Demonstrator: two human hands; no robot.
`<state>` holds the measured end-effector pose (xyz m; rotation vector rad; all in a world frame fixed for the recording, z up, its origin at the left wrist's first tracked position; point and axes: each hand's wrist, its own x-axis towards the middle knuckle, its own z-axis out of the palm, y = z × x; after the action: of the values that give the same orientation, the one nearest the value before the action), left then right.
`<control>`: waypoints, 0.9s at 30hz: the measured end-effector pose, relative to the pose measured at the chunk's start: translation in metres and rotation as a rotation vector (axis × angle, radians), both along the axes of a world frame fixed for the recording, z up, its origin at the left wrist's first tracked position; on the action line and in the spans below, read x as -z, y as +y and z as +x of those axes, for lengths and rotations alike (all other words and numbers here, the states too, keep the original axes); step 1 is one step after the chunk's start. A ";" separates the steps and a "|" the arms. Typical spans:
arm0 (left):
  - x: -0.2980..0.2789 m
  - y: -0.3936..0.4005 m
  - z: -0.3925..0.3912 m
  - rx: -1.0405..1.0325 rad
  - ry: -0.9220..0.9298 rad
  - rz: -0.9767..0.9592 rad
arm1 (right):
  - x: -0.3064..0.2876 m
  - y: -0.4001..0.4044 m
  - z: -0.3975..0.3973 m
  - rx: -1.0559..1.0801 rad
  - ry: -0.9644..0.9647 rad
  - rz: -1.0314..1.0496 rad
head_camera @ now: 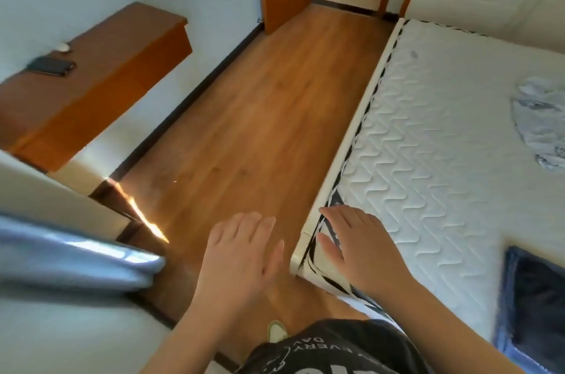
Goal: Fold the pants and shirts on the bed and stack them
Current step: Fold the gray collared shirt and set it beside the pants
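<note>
Nothing has been folded yet, as far as can be seen. Both hands are held out empty: the left hand [241, 254] is poised over the wooden floor [244, 116], fingers straight and loosely spread, while the right hand [357, 245] is raised over the corner of the bed [428, 144], fingers likewise spread and nothing gripped. A pale crumpled garment [541, 123] is left lying at the mattress's far right edge, and a dark blue garment [532, 297] is seen nearer, unfolded. No stack is visible; all the folding is judged still to be done.
</note>
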<state>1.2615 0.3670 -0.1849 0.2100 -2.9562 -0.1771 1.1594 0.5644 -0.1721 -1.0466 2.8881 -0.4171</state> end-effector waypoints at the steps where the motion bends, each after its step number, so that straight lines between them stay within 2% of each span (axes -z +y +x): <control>1: -0.001 -0.011 0.004 -0.027 0.006 0.005 | -0.001 -0.012 0.001 -0.028 0.014 0.003; 8: 0.003 -0.060 0.012 -0.192 -0.004 0.020 | 0.007 -0.065 -0.002 -0.225 0.059 0.040; 19: -0.006 -0.092 -0.012 -0.416 -0.026 -0.009 | 0.012 -0.124 -0.051 -0.340 0.155 -0.060; 23: -0.007 -0.110 -0.022 -0.476 -0.045 0.009 | 0.013 -0.154 -0.060 -0.356 0.129 -0.067; 27: 0.000 -0.138 -0.030 -0.468 0.013 0.000 | 0.018 -0.189 -0.064 -0.374 0.093 -0.096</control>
<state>1.2319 0.2295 -0.1848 0.8798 -2.7959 -0.1134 1.0951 0.3757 -0.1905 -1.6197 2.6784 -0.4966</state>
